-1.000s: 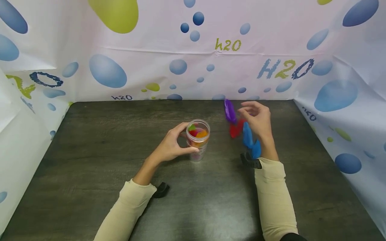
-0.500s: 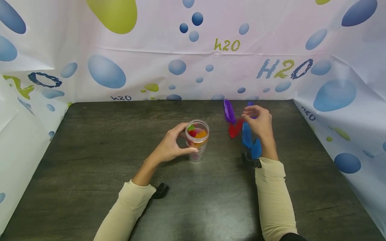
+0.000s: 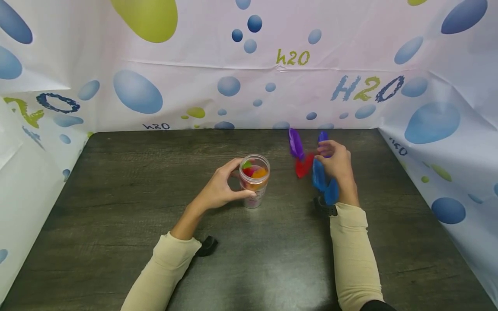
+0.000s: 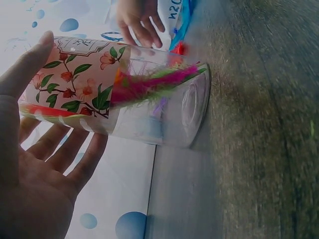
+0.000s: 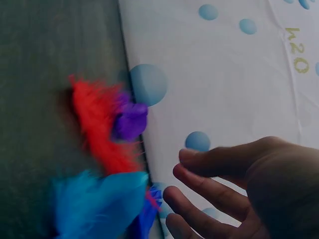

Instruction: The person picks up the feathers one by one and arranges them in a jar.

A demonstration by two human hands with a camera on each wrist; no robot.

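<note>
My left hand grips a clear plastic jar on the table, thumb on the near side and fingers round the far side. The jar has no lid, bears a flowered label, and holds colourful feathers. At the right, my right hand hovers over loose feathers, its fingers loosely bent with nothing between them in the right wrist view. Nearest to it are a light blue feather and a dark blue feather, partly hidden by the hand. A red feather and a purple feather lie to its left.
The dark wooden table ends at the back against a white sheet printed with blue and green drops. The sheet also rises along both sides.
The right hand has drawn slightly back toward me and lower over the feathers, and the dark blue feather now shows beyond its fingers. The left hand and jar have stayed put.
</note>
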